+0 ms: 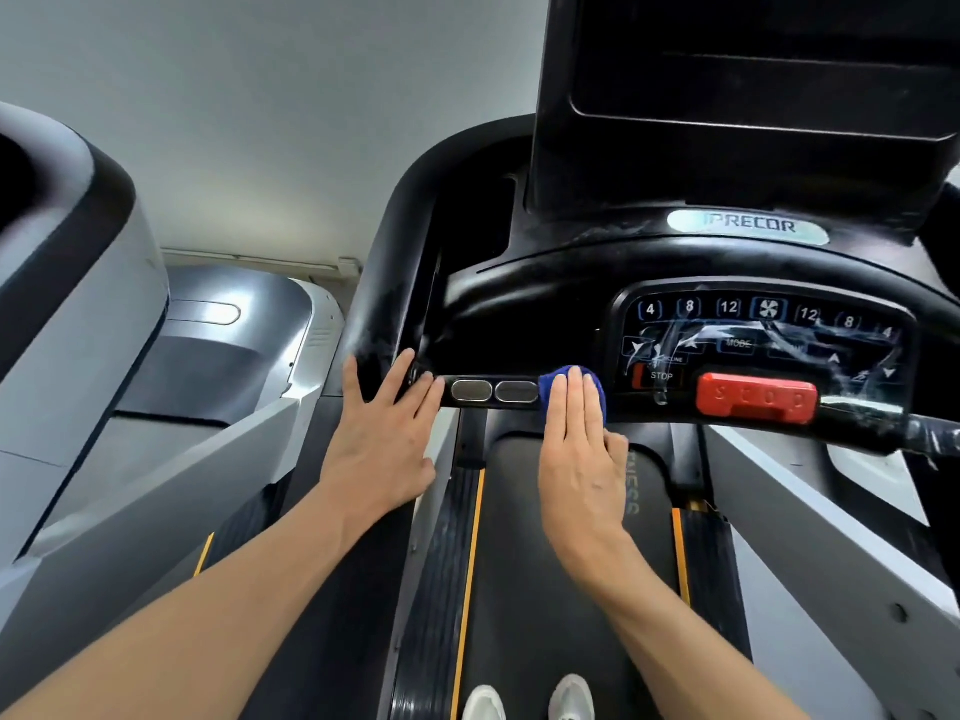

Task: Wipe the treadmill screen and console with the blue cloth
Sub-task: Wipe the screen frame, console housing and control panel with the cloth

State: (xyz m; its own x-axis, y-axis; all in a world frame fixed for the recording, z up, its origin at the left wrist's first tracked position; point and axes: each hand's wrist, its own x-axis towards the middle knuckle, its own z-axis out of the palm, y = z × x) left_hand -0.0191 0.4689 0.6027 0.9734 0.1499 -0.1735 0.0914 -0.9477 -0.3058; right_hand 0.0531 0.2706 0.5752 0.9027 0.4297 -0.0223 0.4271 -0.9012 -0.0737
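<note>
My right hand [582,454] flat, fingers together, pressing crumpled blue cloth [556,383] onto black treadmill console handlebar [498,391], my left hand [382,433] spread, resting on its left end

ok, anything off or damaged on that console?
Whitish smears and streaks run across the button panel above the red stop bar, likely wet cleaner or residue; can't tell which. Nothing looks broken. The right hand presses the blue cloth left of it.

deep blue cloth [550,383] against a black console [545,298] with whitish smear streaks on the keypad [763,345]. bright red stop button [756,397], two grey oval pads [493,391], pale badge [748,226] with dark letters. black belt [545,589] edged by orange lines, white shoes [530,701] below.
</note>
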